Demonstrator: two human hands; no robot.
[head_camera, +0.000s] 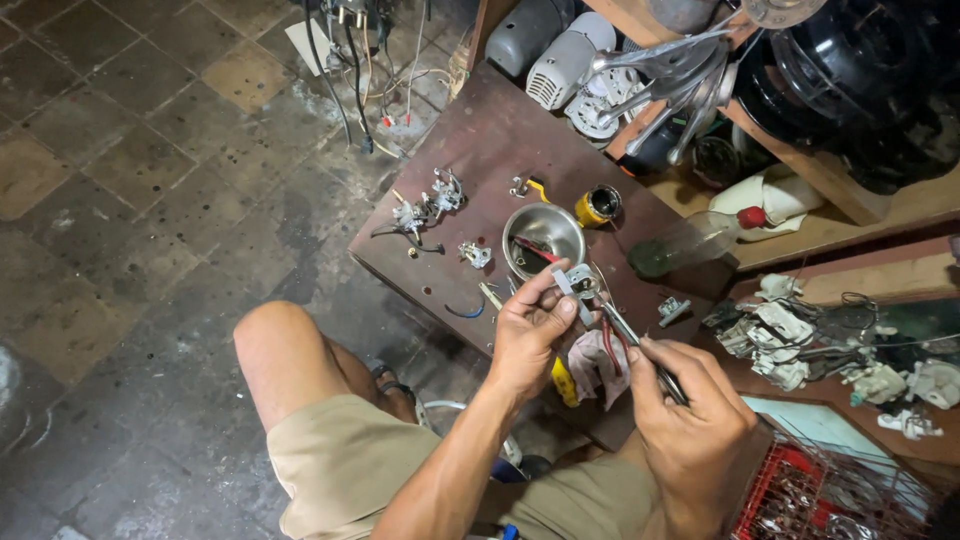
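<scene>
Both hands work above the brown table (500, 140): left hand (528, 330) pinches a small metal switch part (575, 281), right hand (690, 420) grips pliers (630, 335) reaching it. Beyond my left fingers sits a steel bowl (545, 232).

The right hand (690, 425) covers most of the pliers (640, 350), so the handles can't be seen. The part (575, 280) pinched in the left hand (530, 330) is too small to identify. At the bottom right the red basket (800, 495) is cut off by the frame edge, and the black fan housing (860, 70) runs out at the top right.
</scene>
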